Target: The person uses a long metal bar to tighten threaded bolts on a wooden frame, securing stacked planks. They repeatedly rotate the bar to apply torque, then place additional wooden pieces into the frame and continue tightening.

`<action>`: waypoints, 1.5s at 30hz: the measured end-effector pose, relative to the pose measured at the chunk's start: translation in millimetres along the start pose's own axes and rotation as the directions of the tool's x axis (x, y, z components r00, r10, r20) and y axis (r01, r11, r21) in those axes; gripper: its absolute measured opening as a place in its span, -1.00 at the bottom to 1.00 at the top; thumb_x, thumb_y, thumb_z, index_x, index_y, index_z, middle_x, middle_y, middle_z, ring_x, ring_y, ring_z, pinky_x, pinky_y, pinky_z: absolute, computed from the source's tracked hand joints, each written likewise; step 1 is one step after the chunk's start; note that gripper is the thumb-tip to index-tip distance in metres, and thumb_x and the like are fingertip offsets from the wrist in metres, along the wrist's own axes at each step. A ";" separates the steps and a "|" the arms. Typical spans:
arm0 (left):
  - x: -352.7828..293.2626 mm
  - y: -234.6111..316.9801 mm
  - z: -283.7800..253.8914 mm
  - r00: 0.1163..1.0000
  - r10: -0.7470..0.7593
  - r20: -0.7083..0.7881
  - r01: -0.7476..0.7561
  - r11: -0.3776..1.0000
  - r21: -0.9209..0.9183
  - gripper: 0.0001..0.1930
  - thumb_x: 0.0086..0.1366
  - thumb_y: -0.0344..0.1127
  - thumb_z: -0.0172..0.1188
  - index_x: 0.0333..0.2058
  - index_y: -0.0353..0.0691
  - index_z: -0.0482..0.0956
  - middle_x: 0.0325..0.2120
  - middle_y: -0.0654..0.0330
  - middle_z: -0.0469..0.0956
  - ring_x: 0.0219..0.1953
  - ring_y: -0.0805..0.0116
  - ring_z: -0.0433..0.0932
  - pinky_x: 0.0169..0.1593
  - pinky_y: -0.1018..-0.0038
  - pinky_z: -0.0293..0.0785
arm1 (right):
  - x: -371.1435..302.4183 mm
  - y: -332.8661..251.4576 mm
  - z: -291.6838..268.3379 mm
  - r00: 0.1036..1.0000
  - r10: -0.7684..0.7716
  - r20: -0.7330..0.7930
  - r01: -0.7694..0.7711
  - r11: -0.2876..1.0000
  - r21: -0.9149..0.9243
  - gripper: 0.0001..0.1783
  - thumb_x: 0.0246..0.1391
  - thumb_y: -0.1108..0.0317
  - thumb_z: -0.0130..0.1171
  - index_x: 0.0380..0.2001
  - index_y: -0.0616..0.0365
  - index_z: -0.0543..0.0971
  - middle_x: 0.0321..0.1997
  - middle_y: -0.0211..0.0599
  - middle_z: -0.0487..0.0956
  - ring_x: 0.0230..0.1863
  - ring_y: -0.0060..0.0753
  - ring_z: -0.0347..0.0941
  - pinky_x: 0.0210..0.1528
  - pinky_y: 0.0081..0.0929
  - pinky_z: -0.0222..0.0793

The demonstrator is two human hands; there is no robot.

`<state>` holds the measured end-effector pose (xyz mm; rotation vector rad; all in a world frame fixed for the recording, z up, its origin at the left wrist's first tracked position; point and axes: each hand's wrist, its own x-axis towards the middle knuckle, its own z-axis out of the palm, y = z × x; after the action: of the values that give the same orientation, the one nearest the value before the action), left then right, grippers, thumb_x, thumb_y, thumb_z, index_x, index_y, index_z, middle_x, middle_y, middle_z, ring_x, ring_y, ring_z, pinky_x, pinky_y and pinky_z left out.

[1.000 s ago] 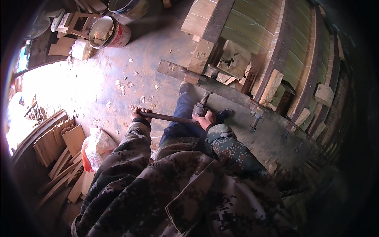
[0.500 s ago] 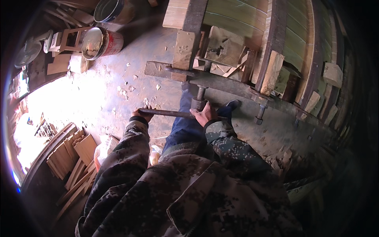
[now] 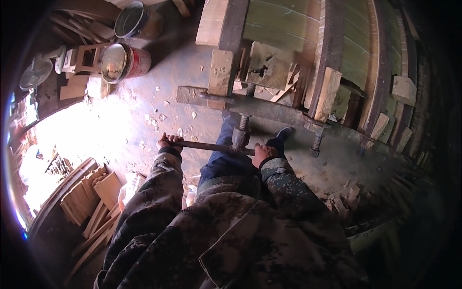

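Note:
A long metal T-handle socket wrench [image 3: 202,145] lies crosswise in front of my body. Its socket [image 3: 240,138] is on the end of a threaded clamp screw [image 3: 245,121], which runs through a heavy steel crossbar [image 3: 269,108]. My left hand [image 3: 170,141] is wrapped around the wrench's left end. At the other end, just right of the socket, my right hand [image 3: 264,154] is closed on the bar. Past the crossbar, a worn wooden block [image 3: 267,65] sits in line with the screw.
Clamped wooden panels [image 3: 284,24] between dark beams fill the upper right. A second screw [image 3: 316,144] sticks out of the crossbar toward me. Two buckets [image 3: 126,62] stand at the upper left. Stacked boards [image 3: 86,192] lie at lower left, wood scraps [image 3: 344,200] at lower right.
My right hand has moved from beside the socket to the wrench's right end and closed there. My left hand has shifted slightly left, still on the bar.

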<state>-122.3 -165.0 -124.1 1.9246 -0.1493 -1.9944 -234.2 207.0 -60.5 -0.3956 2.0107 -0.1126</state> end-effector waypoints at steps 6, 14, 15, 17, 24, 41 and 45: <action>17.4 8.6 -13.3 1.000 0.021 0.017 -0.021 1.000 0.018 -0.61 0.38 -0.04 -0.18 -0.64 0.01 0.17 -0.81 0.38 0.09 -0.78 0.36 0.12 -0.55 0.30 0.19 | 16.7 30.1 22.4 0.984 -0.175 -0.011 0.175 0.984 0.016 -0.63 0.05 0.29 -0.02 -0.06 0.11 0.50 -0.03 0.00 0.59 0.05 0.07 0.51 0.09 -0.05 0.41; -6.0 30.5 -32.0 0.966 0.088 0.243 -0.066 0.993 -0.096 -0.58 0.34 -0.02 -0.19 -0.72 0.06 0.16 -0.83 0.35 0.10 -0.78 0.30 0.12 -0.60 0.31 0.13 | 2.7 33.7 35.1 0.844 -0.269 -0.464 0.241 0.963 -0.119 -0.64 -0.22 0.22 0.21 -0.26 0.06 0.52 -0.15 -0.12 0.55 -0.03 0.04 0.43 0.08 0.04 0.29; -11.8 29.2 -29.5 0.973 0.119 0.196 -0.106 0.991 -0.075 -0.58 0.34 -0.02 -0.19 -0.71 0.05 0.16 -0.83 0.34 0.11 -0.77 0.30 0.12 -0.59 0.31 0.13 | 0.7 23.6 26.6 0.774 -0.299 -0.558 0.215 0.953 -0.213 -0.66 -0.22 0.23 0.21 -0.29 0.07 0.53 -0.17 -0.10 0.56 -0.04 0.06 0.43 0.08 0.03 0.31; -22.2 23.9 -22.7 0.977 0.158 0.144 -0.155 0.987 -0.037 -0.58 0.34 -0.03 -0.17 -0.71 0.04 0.16 -0.83 0.33 0.11 -0.77 0.29 0.13 -0.59 0.30 0.14 | 6.0 -8.2 -1.6 0.689 -0.353 -0.633 0.488 0.872 0.044 -0.65 -0.23 0.26 0.21 -0.28 0.13 0.54 -0.20 0.01 0.58 -0.05 0.11 0.47 0.06 -0.01 0.37; -31.3 12.4 -29.3 0.970 0.197 0.140 -0.195 0.980 -0.030 -0.61 0.33 -0.05 -0.09 -0.68 0.01 0.17 -0.81 0.30 0.12 -0.74 0.26 0.16 -0.56 0.26 0.18 | 35.1 -197.1 -44.9 0.694 -0.718 0.056 0.711 0.695 0.104 -0.54 -0.10 0.22 0.12 -0.17 0.36 0.60 -0.11 0.22 0.59 0.00 0.13 0.54 0.03 -0.12 0.46; -145.8 -22.4 -9.4 0.826 0.419 0.378 -0.451 0.892 -0.003 -0.61 0.23 -0.14 0.06 -0.74 -0.05 0.23 -0.84 0.22 0.17 -0.77 0.16 0.25 -0.62 0.18 0.23 | 18.9 -207.2 -5.8 0.756 -0.652 0.054 0.616 0.738 0.274 -0.55 -0.15 0.45 0.05 -0.08 0.17 0.55 -0.02 0.18 0.54 0.10 0.17 0.43 0.13 -0.10 0.36; -146.2 -14.4 -4.2 0.911 0.327 0.250 -0.329 0.944 -0.033 -0.62 0.22 -0.16 0.08 -0.73 -0.03 0.22 -0.85 0.24 0.14 -0.77 0.21 0.21 -0.49 0.18 0.28 | 24.0 -160.9 7.9 0.682 -0.685 -0.255 0.722 0.577 0.383 -0.60 -0.15 0.36 0.20 -0.16 0.21 0.48 -0.17 0.06 0.56 -0.05 0.13 0.50 0.01 -0.11 0.40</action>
<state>-120.3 -102.7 9.0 1.5201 -0.5154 -1.9958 -200.4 48.4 -44.4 -0.8811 1.7028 -1.1125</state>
